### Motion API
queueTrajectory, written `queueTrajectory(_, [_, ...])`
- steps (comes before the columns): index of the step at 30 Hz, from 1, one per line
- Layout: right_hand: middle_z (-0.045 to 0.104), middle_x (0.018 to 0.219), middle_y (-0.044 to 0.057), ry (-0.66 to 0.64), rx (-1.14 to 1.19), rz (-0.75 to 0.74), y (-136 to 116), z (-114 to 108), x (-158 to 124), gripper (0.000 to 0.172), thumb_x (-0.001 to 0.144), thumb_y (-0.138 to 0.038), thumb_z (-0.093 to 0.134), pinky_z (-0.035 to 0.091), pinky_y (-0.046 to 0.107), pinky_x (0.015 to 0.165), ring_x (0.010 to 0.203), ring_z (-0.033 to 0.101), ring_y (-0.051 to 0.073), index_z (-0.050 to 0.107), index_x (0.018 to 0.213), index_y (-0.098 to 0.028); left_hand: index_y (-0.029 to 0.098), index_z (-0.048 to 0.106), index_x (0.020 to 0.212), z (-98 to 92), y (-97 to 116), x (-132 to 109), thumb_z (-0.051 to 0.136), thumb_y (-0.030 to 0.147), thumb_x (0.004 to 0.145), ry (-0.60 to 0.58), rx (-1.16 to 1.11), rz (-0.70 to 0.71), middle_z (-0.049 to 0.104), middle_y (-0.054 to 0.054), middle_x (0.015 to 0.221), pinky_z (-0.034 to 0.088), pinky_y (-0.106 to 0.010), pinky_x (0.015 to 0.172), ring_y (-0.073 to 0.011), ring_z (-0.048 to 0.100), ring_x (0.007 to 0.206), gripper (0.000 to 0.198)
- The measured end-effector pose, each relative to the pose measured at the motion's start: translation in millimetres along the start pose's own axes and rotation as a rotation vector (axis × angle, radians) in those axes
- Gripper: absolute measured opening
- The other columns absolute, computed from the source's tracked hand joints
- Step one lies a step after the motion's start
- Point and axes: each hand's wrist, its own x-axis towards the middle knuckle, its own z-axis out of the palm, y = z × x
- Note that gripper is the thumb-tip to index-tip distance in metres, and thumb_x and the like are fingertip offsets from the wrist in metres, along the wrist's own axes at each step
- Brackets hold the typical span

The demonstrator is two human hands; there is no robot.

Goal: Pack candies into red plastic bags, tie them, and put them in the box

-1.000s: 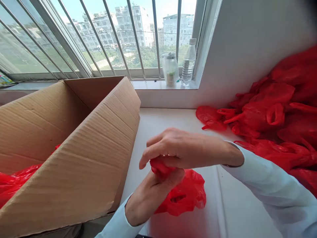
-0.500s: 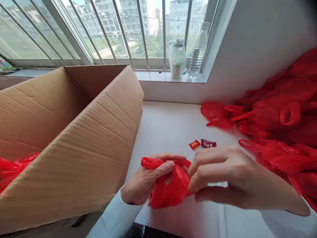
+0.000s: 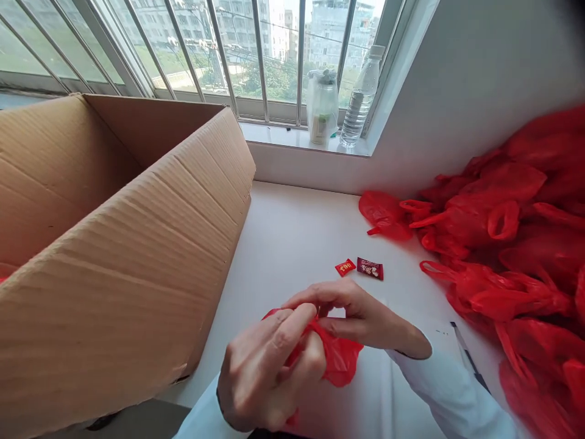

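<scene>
Above the table's [image 3: 292, 235] near edge, the left hand [image 3: 274, 372] has its fingers folded onto a red plastic bag [image 3: 343, 360], while the right hand [image 3: 354, 311] appears to pinch it between thumb and forefinger. The step looks like gathering or working the plastic two-handed; the next move seems to call for keeping both holds firm. Two small wrapped packets [image 3: 370, 269] lie beyond, toward the far edge.
</scene>
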Motion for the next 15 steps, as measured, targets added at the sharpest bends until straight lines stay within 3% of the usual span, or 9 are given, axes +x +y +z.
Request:
queueTrajectory(3, [0.070,0.092,0.005,0.180,-0.489,-0.208,-10.1,-3.5,-6.7,0.026,0.095,-0.019,0.047,0.046,0.029,0.075,0.084,0.060,0.015,0.065,0.114,-0.020,0.021,0.059,0.089,-2.9,-7.0,-6.3,0.050,0.011,0.089,-0.162,-0.030,-0.134,0.064,-0.006,0.101,0.053,-0.022,0.068,-0.0154,0.066,0.086,0.014])
queueTrajectory(6, [0.071,0.093,0.003,0.235,-0.835,-0.265,-13.2,-15.0,-18.3,0.029,0.094,-0.012,0.046,0.044,0.035,0.083,0.093,0.059,0.018,0.065,0.113,-0.022,0.019,0.054,0.080,-8.4,-13.5,-17.8,0.052,0.014,0.089,-0.217,-0.075,-0.049,0.056,-0.007,0.102,0.053,-0.030,0.083,-0.0192,0.059,0.098,0.010])
queueTrajectory(8, [0.072,0.093,0.002,0.220,-0.904,-0.192,-4.2,-27.3,-32.1,0.029,0.093,-0.011,0.047,0.045,0.036,0.085,0.096,0.058,0.018,0.065,0.112,-0.024,0.018,0.050,0.075,-11.0,-15.2,-33.5,0.050,0.014,0.090,-0.222,-0.108,-0.055,0.051,-0.007,0.100,0.050,-0.035,0.088,-0.0196,0.055,0.097,0.015])
queueTrajectory(12, [0.072,0.095,0.004,0.086,-0.869,0.149,26.7,-50.1,-69.7,0.029,0.096,-0.022,0.042,0.051,0.035,0.085,0.103,0.060,0.019,0.068,0.110,-0.027,0.018,0.050,0.078,-11.7,-11.3,-77.5,0.043,0.010,0.092,-0.344,-0.265,-0.355,0.047,-0.007,0.101,0.048,-0.025,0.075,-0.0142,0.052,0.086,0.017])
queueTrajectory(14, [0.066,0.117,0.006,-0.008,-0.834,0.298,33.6,-48.7,-82.0,0.033,0.096,-0.032,0.045,0.051,0.037,0.092,0.117,0.055,0.021,0.060,0.124,-0.028,0.019,0.051,0.081,-10.2,-8.7,-96.5,0.042,0.027,0.096,-0.380,-0.391,-0.440,0.048,-0.007,0.103,0.049,-0.026,0.077,-0.0153,0.053,0.088,0.019])
queueTrajectory(15, [0.059,0.130,0.008,-0.048,-0.821,0.330,33.1,-42.6,-83.7,0.043,0.093,-0.039,0.050,0.049,0.039,0.097,0.125,0.050,0.022,0.051,0.135,-0.028,0.020,0.051,0.086,-9.1,-8.0,-104.2,0.042,0.041,0.096,-0.385,-0.425,-0.456,0.049,-0.009,0.106,0.050,-0.028,0.080,-0.0177,0.054,0.093,0.025])
